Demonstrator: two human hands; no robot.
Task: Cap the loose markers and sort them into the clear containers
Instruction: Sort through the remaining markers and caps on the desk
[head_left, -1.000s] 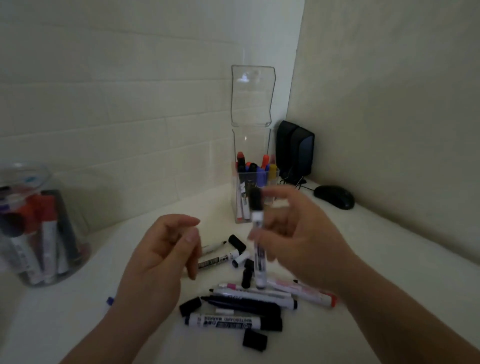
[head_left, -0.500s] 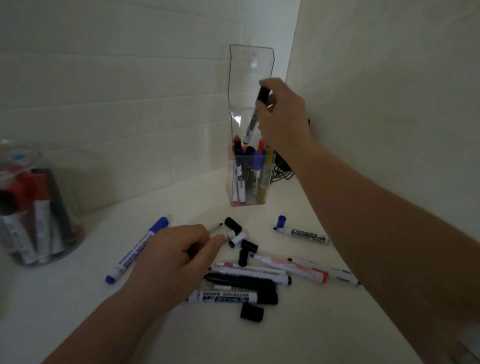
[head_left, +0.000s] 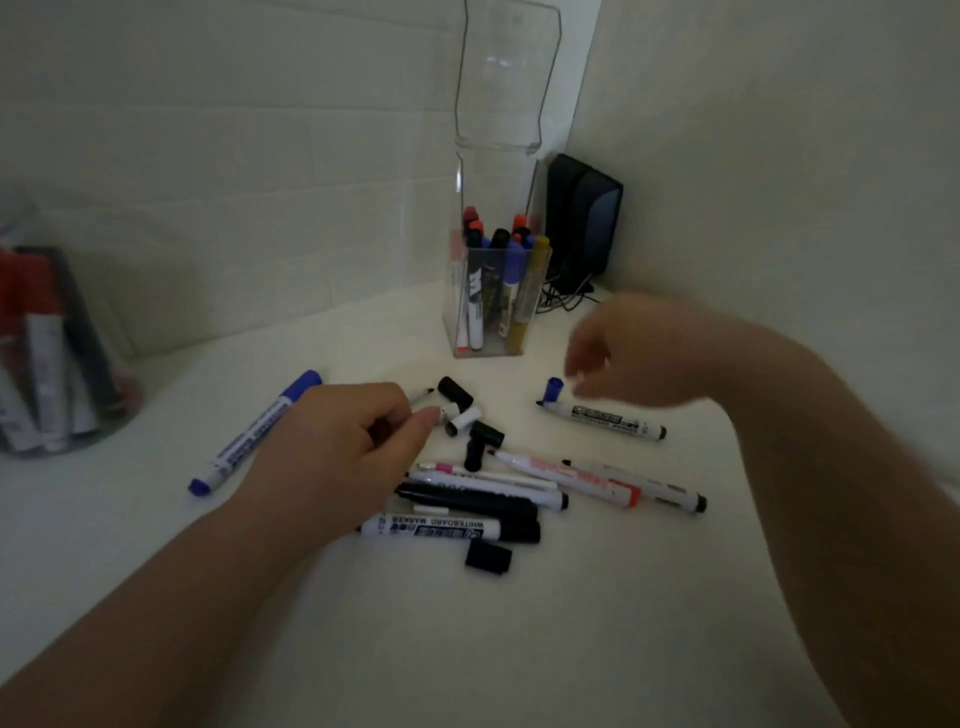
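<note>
- "WHITEBOARD MARKER", upside down from here, runs along the white barrel of the nearest black-capped marker (head_left: 431, 528).
- The far right uncapped marker (head_left: 605, 418) has a dark label, too blurred to read.
- The lettering on the left blue marker (head_left: 254, 431) is illegible.

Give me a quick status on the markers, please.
Left hand pinches thin uncapped marker. Right hand open, near blue cap. Black caps scattered; tall clear container unobstructed.

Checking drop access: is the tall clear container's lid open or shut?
Open. The lid of the tall clear container stands upright above its mouth, markers inside exposed.
</note>
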